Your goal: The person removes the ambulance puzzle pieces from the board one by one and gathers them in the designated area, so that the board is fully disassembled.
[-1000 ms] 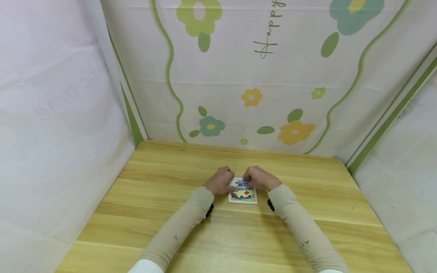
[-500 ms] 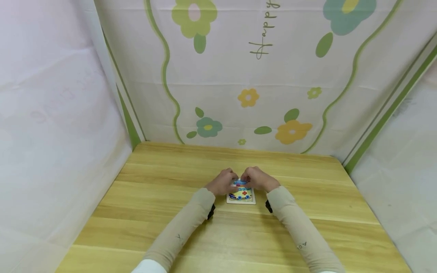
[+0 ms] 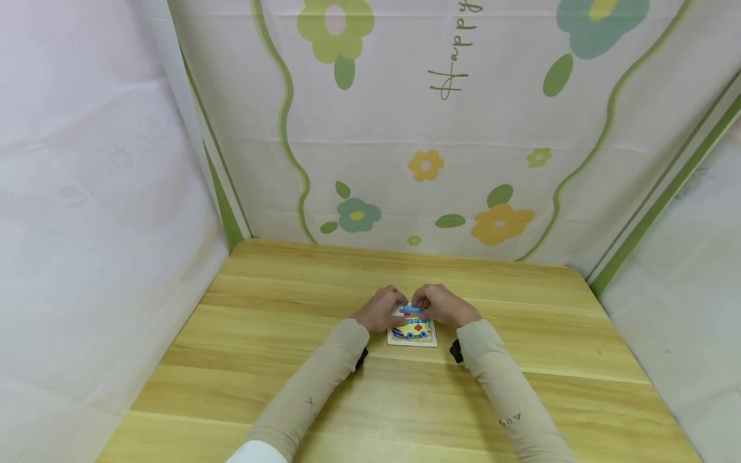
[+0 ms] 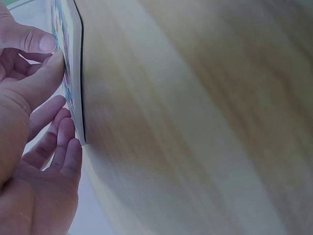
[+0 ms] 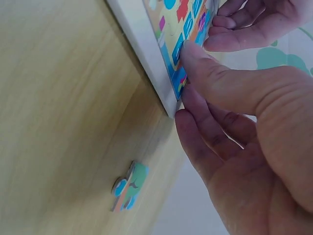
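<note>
- The left hand (image 3: 379, 307) and right hand (image 3: 442, 303) sit close together at the far edge of a small puzzle board (image 3: 412, 331), fingertips nearly meeting over its top part.
- Left hand: thumb and fingers (image 4: 51, 129) are curled against the board's (image 4: 73, 73) left edge, thumb on the printed face, fingers at the rim.
- Right hand: the thumb (image 5: 215, 81) presses on the board's (image 5: 146, 54) picture at its far corner, with the fingers curled beside the rim; whether it pinches a separate piece there I cannot tell.
- The board lies flat on the table (image 3: 289, 386) between the two wrists, showing a yellow vehicle with a red cross.
- Handling, as a guess: the board looks thin, stiff and light (wood or card), with a smooth face that could slide on the table; the raised white rim looks like the surest place to hold, since the inlaid parts may pop loose.
- Just beyond the right hand lies a loose piece (image 5: 128, 187), green and blue, apart from the board.
- Further out, flowered cloth (image 3: 428, 128) walls the table.
</note>
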Tool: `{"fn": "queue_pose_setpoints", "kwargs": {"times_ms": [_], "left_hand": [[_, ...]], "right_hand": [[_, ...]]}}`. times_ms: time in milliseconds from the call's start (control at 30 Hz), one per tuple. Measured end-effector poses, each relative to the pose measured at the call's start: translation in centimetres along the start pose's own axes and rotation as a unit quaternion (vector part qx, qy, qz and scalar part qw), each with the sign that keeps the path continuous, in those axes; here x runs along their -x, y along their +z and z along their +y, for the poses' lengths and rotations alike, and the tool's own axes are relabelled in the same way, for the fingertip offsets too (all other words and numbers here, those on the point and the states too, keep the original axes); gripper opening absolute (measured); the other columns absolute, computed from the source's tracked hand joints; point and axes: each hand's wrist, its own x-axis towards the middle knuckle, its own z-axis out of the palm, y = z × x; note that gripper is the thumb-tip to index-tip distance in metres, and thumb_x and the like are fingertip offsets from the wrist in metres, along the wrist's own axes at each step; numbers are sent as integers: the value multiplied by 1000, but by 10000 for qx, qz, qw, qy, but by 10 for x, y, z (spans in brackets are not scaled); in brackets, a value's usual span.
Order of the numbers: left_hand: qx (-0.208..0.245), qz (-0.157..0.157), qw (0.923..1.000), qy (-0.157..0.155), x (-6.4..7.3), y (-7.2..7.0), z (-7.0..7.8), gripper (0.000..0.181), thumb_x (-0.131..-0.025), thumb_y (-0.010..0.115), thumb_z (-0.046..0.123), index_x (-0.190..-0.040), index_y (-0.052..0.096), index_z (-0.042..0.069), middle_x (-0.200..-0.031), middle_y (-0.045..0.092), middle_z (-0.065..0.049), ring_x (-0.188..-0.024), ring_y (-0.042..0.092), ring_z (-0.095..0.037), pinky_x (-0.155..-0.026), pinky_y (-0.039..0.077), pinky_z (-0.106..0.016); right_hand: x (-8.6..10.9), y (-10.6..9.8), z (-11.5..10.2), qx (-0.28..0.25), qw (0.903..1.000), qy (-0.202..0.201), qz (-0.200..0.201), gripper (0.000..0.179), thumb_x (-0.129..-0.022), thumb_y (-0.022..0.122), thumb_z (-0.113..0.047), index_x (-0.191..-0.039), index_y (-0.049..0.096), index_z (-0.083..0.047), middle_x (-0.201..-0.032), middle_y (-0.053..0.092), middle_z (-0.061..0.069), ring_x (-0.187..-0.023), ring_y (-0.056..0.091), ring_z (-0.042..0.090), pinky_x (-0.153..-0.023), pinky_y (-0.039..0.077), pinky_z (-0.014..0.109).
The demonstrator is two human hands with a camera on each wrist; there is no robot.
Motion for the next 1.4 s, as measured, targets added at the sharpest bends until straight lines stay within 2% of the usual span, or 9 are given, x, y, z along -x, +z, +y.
{"fn": "queue_pose_setpoints", "kwargs": {"times_ms": [267,533,767,1033,1300,1400], "left_hand": [[-77,-8,10000,-41,0,-1,2,41,-96,80,16,-130,69,-3,-125,65,-15,-113,59,-24,-104,52,-38],[-163,-20,9998,-135,-1,-2,3,42,-96,80,20,-131,69,-1,-126,65,-13,-114,59,-23,-105,52,-37],[-109,2,9998,-145,-1,0,0,41,-96,80,19,-130,69,-1,-126,64,-13,-114,59,-23,-105,52,-39],[-90,49,9999,-83,0,1,1,40,-96,80,17,-129,69,-1,-126,64,-13,-115,61,-24,-105,53,-38],[-58,24,9999,-160,-1,2,2,39,-96,80,18,-129,70,-1,-126,64,-13,-115,60,-24,-106,52,-39],[-82,47,9998,-148,-2,3,1,40,-96,80,19,-129,70,0,-125,64,-12,-114,60,-23,-104,53,-37]], "right_hand": [[-2,-2,-4,-155,9996,183,-140,18,-92,77,5,-105,71,-5,-101,71,7,-91,62,15,-88,57,35],[1,-3,-2,-469,9984,319,16,20,-90,79,6,-105,72,-5,-101,71,7,-91,65,15,-88,59,35],[1,0,6,-664,9975,184,159,19,-90,80,3,-105,76,-7,-100,74,4,-90,68,13,-87,61,33],[5,3,5,-788,9965,181,236,12,-96,78,-8,-108,80,-7,-100,77,2,-88,69,12,-84,60,34],[9,7,4,-462,9983,-101,352,16,-97,77,-9,-112,80,-5,-109,78,7,-90,68,11,-82,61,32],[8,7,3,-462,9983,-152,312,15,-97,77,-9,-111,80,-4,-107,78,8,-89,68,11,-82,60,31]]}}
